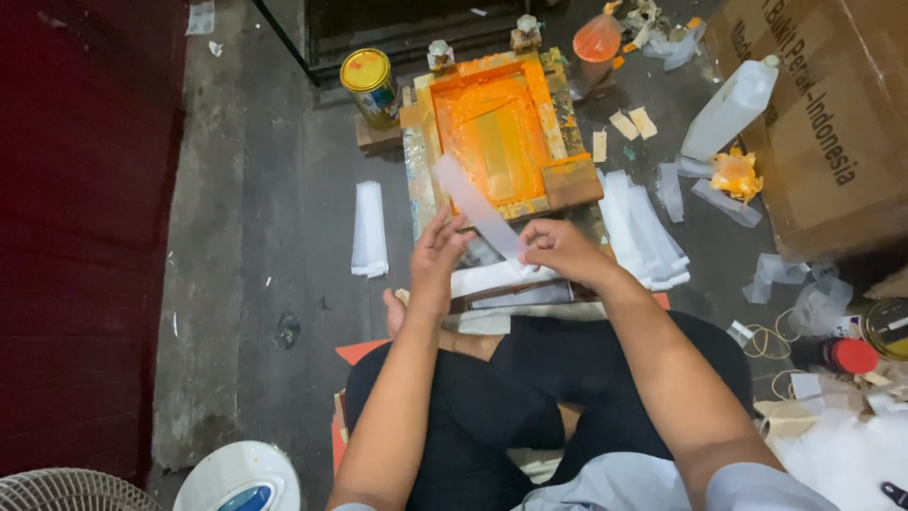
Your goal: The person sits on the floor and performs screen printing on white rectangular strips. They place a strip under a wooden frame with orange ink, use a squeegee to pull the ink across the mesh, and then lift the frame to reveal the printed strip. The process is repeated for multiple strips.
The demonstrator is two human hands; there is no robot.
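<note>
Item: translucent plastic strip (478,208), centre frame | your left hand (437,257) and right hand (558,248) pinch its lower end | orange-inked screen-printing frame (497,132) just above | stacks of strips (648,232) right, (369,227) left: batch seemingly partway through.

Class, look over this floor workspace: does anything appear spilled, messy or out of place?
Yes. Orange ink is smeared well beyond the mesh of the wooden printing frame, over its borders. An orange-stained crumpled rag lies beside the white plastic jug, and loose white plastic strips are scattered on the grey floor.
</note>
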